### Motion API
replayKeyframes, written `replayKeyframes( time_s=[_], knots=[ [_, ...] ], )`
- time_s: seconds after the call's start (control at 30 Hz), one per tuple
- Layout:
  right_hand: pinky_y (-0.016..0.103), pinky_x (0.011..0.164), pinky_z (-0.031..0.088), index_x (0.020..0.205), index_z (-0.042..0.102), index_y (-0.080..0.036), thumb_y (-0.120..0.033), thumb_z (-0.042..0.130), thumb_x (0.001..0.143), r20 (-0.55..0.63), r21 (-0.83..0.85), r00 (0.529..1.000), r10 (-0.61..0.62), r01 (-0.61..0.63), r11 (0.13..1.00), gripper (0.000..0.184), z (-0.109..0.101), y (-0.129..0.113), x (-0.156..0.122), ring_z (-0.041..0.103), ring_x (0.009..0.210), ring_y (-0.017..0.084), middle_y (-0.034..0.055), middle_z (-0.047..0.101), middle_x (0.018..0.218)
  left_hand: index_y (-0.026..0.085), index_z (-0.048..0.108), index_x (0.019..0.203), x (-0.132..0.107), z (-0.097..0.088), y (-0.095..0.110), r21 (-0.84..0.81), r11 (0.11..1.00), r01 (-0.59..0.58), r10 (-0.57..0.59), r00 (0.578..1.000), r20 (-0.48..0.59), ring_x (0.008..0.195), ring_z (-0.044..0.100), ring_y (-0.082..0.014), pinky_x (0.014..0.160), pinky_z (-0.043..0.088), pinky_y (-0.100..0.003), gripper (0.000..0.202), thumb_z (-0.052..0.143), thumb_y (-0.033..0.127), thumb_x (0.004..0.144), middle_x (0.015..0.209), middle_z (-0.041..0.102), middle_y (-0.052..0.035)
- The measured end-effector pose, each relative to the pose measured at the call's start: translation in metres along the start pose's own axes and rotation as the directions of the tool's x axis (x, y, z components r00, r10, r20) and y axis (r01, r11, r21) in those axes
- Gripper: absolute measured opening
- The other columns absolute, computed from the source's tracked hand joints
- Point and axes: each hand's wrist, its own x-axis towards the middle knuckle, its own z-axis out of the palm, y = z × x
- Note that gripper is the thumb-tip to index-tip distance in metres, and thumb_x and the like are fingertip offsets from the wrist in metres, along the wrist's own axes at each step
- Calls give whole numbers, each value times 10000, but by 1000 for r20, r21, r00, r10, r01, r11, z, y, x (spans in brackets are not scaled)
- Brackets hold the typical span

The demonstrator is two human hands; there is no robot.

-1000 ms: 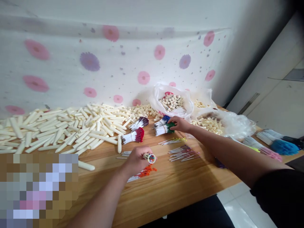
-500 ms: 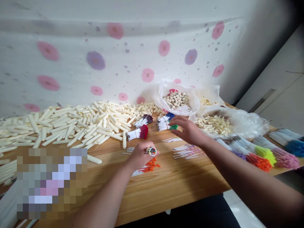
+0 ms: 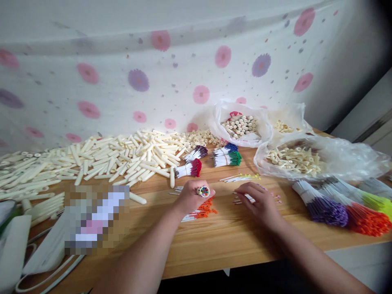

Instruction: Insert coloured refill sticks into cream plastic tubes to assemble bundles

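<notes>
My left hand (image 3: 193,197) is wrapped round a cream pen barrel (image 3: 203,191), whose round end faces me and shows several coloured tips inside. Beneath that hand lie white pen refills with orange tips (image 3: 206,209). On the right, my right hand (image 3: 257,202) is low over white refills with pink and purple tips (image 3: 248,198). Its fingers are bent, with thumb and forefinger apart; no held refill can be made out. Refills with yellow tips (image 3: 240,178) lie just beyond it.
A wide heap of cream barrels (image 3: 122,157) covers the back left. Banded red (image 3: 196,167) and green (image 3: 235,158) bundles stand behind my hands. Plastic bags (image 3: 266,141) of parts sit back right. Purple (image 3: 327,210) and orange (image 3: 369,218) bundles lie right; a white cable (image 3: 58,277) lies front left.
My right hand has come down and back from the green and blue bundles to the pink and purple refills. The left hand still grips the barrel. The view has turned slightly left.
</notes>
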Motion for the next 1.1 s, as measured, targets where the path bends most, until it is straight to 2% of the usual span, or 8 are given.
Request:
replayKeyframes(
  time_s=[0.2, 0.4, 0.57, 0.8, 0.87, 0.97, 1.03, 1.1],
  knots=[
    [321, 668, 501, 954, 588, -247, -115, 544, 842, -12, -49, 994, -109, 109, 993, 179, 3, 0, -7, 602, 781, 173, 46, 623, 846, 161, 456, 522, 0, -1, -3, 6, 999, -34, 34, 997, -70, 511, 362, -83, 510, 297, -221, 332, 555, 336, 787, 516, 425, 48],
    [328, 636, 491, 945, 582, -257, -111, 548, 825, -43, -65, 993, -107, 104, 992, 192, 1, -1, -7, 600, 753, 184, 45, 620, 819, 167, 533, 592, -1, -4, -4, -2, 1000, -27, 27, 996, -90, 556, 430, -102, 554, 356, -228, 267, 552, 344, 791, 559, 492, 36],
    [333, 647, 497, 947, 577, -265, -103, 546, 818, -42, -47, 993, -112, 110, 993, 210, 2, 1, -9, 606, 754, 190, 42, 620, 816, 165, 563, 610, -2, -5, 2, -20, 994, -112, 109, 989, -100, 583, 478, -113, 612, 402, -249, 241, 559, 310, 802, 596, 532, 17],
    [322, 643, 495, 935, 578, -255, -120, 538, 833, -35, -83, 992, -121, 118, 990, 173, 4, 3, -8, 610, 750, 186, 43, 624, 816, 167, 590, 651, 0, -6, 0, -5, 991, -133, 131, 983, -126, 651, 529, -139, 660, 435, -277, 202, 550, 275, 818, 660, 582, -13],
    [322, 646, 496, 925, 580, -253, -132, 530, 842, -27, -90, 993, -112, 109, 990, 155, 3, 5, -7, 611, 754, 185, 43, 625, 816, 170, 599, 672, 1, -9, -4, 25, 986, -165, 167, 966, -197, 712, 542, -154, 713, 443, -298, 192, 549, 275, 825, 711, 584, -25],
    [326, 644, 497, 921, 586, -251, -146, 529, 845, -35, -94, 994, -103, 99, 991, 141, 3, 7, -7, 614, 756, 188, 46, 630, 819, 175, 639, 752, 4, -16, -14, 100, 975, -197, 220, 909, -355, 868, 548, -184, 829, 434, -332, 185, 538, 298, 846, 843, 570, -51],
    [328, 636, 497, 924, 589, -255, -148, 529, 845, -39, -95, 995, -91, 86, 992, 146, 4, 6, -8, 614, 757, 190, 46, 631, 816, 186, 654, 809, 6, -21, -19, 143, 974, -176, 223, 863, -454, 942, 532, -194, 886, 418, -345, 191, 523, 314, 863, 905, 551, -56],
    [333, 641, 503, 938, 590, -262, -150, 522, 849, -61, -107, 995, -74, 68, 992, 158, 4, 2, -9, 614, 772, 194, 47, 632, 824, 194, 654, 835, 6, -22, -22, 169, 974, -149, 215, 835, -506, 967, 522, -195, 912, 411, -350, 202, 507, 327, 876, 922, 544, -54]
  ],
)
